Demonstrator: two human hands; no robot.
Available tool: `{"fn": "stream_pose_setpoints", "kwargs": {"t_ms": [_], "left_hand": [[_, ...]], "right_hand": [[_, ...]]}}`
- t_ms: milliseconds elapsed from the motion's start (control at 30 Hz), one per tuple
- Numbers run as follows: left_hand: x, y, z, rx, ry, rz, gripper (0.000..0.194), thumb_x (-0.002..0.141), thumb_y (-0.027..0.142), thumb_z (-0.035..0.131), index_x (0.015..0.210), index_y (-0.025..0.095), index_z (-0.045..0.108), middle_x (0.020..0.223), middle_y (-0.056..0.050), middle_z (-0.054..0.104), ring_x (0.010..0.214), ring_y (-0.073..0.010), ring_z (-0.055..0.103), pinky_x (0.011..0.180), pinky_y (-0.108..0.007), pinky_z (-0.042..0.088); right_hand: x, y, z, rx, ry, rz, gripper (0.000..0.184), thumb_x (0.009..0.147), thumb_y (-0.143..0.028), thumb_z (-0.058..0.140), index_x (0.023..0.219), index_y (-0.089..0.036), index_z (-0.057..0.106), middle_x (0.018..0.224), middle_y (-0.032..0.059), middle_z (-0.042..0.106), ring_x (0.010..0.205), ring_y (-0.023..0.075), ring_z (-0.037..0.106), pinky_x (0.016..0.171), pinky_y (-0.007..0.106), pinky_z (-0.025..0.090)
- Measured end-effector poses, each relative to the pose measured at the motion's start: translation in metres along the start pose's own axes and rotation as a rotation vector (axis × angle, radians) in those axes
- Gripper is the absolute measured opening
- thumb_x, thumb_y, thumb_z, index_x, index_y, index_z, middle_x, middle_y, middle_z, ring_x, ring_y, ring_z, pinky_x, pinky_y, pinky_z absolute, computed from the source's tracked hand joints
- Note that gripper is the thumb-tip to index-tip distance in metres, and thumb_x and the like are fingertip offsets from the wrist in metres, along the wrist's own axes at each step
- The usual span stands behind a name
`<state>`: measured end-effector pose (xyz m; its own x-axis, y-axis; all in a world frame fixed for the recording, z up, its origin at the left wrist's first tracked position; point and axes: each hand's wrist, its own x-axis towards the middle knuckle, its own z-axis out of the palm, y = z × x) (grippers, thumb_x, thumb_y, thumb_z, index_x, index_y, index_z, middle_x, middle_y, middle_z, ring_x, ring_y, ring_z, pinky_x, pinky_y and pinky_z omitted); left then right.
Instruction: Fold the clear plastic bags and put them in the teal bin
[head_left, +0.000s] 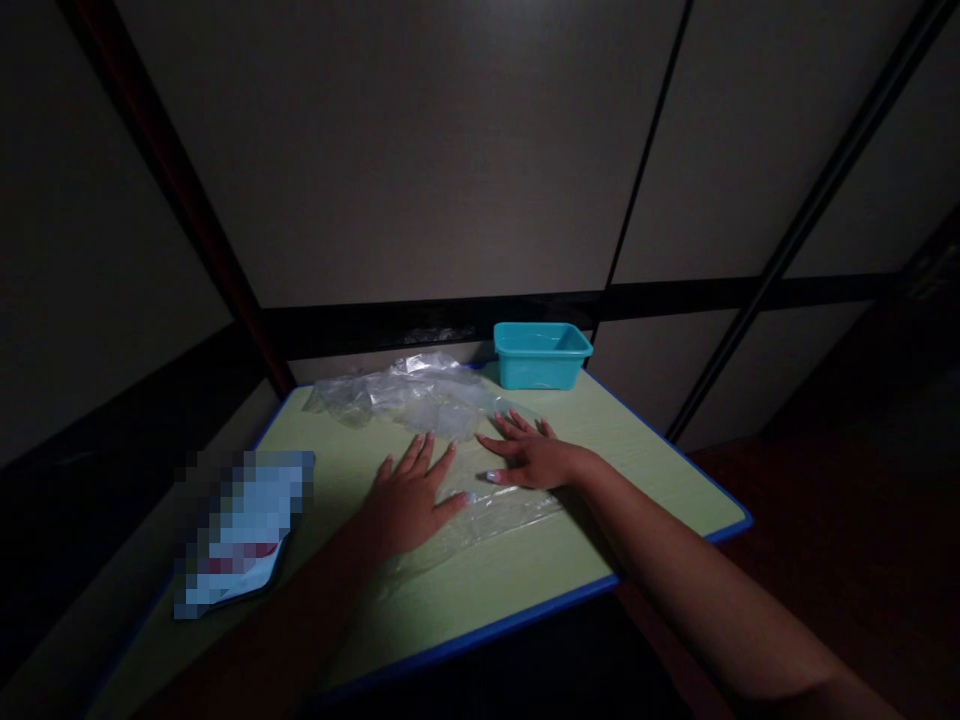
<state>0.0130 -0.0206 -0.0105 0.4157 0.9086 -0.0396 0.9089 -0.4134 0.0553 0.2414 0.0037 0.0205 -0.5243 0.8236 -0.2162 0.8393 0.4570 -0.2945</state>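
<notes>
My left hand [411, 497] lies flat on a clear plastic bag [487, 512] spread on the light green table [660, 470], its fingers stretched out and apart. My right hand [529, 455] rests palm down on the same bag just to the right, fingers spread and pointing left. Both hands press on the film and hold nothing. Beyond the fingertips lies a crumpled heap of clear plastic bags [409, 395].
A teal plastic bin [541, 355] stands at the table's far edge. A blurred-out flat object [240, 525] lies at the left of the table. The table has a blue rim, and grey wall panels rise behind it. The room is dim.
</notes>
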Motion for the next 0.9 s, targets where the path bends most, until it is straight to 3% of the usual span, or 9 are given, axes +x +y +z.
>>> {"fn": "stream_pose_setpoints", "kwargs": {"t_ms": [167, 267, 533, 600, 900], "left_hand": [[-0.002, 0.001, -0.002, -0.006, 0.004, -0.007, 0.07, 0.084, 0.062, 0.032, 0.143, 0.027, 0.016, 0.15, -0.012, 0.009, 0.137, -0.0291, 0.003, 0.102, -0.058, 0.015], [-0.003, 0.002, -0.004, -0.003, 0.0, 0.003, 0.07, 0.084, 0.061, 0.032, 0.143, 0.027, 0.015, 0.149, -0.013, 0.01, 0.137, -0.0286, 0.003, 0.102, -0.059, 0.012], [-0.002, 0.001, -0.005, -0.035, -0.017, 0.005, 0.074, 0.082, 0.065, 0.028, 0.143, 0.025, 0.014, 0.149, -0.014, 0.007, 0.138, -0.0272, 0.002, 0.103, -0.058, 0.009], [-0.002, -0.001, -0.004, -0.041, -0.016, 0.009, 0.075, 0.082, 0.067, 0.027, 0.143, 0.025, 0.013, 0.149, -0.014, 0.006, 0.137, -0.0274, 0.003, 0.103, -0.059, 0.009], [-0.003, 0.001, -0.009, -0.037, -0.037, 0.018, 0.086, 0.076, 0.071, 0.035, 0.144, 0.024, 0.011, 0.149, -0.015, 0.004, 0.137, -0.0298, 0.002, 0.103, -0.058, 0.012]], "right_hand": [[-0.003, 0.014, -0.004, -0.018, 0.032, 0.179, 0.07, 0.083, -0.068, 0.018, 0.143, -0.032, 0.014, 0.15, 0.0053, -0.006, 0.135, 0.0311, -0.013, 0.096, 0.069, 0.0], [-0.003, 0.014, -0.003, 0.005, 0.088, 0.209, 0.062, 0.088, -0.06, 0.01, 0.144, -0.031, 0.01, 0.15, 0.0027, -0.006, 0.136, 0.0265, -0.012, 0.098, 0.067, -0.001], [-0.004, -0.026, 0.01, 0.001, 0.068, -0.148, 0.064, 0.09, -0.056, 0.019, 0.144, -0.026, 0.004, 0.15, 0.0039, 0.007, 0.138, 0.0242, 0.003, 0.102, 0.059, -0.008], [-0.004, -0.03, 0.013, -0.019, 0.056, -0.182, 0.065, 0.09, -0.056, 0.021, 0.144, -0.026, 0.003, 0.15, 0.0044, 0.009, 0.137, 0.0238, 0.005, 0.102, 0.059, -0.009], [-0.005, -0.01, 0.006, -0.085, -0.001, 0.083, 0.071, 0.086, -0.063, 0.014, 0.145, -0.024, 0.002, 0.15, 0.0033, -0.003, 0.137, 0.0246, -0.005, 0.101, 0.062, -0.003]]}}
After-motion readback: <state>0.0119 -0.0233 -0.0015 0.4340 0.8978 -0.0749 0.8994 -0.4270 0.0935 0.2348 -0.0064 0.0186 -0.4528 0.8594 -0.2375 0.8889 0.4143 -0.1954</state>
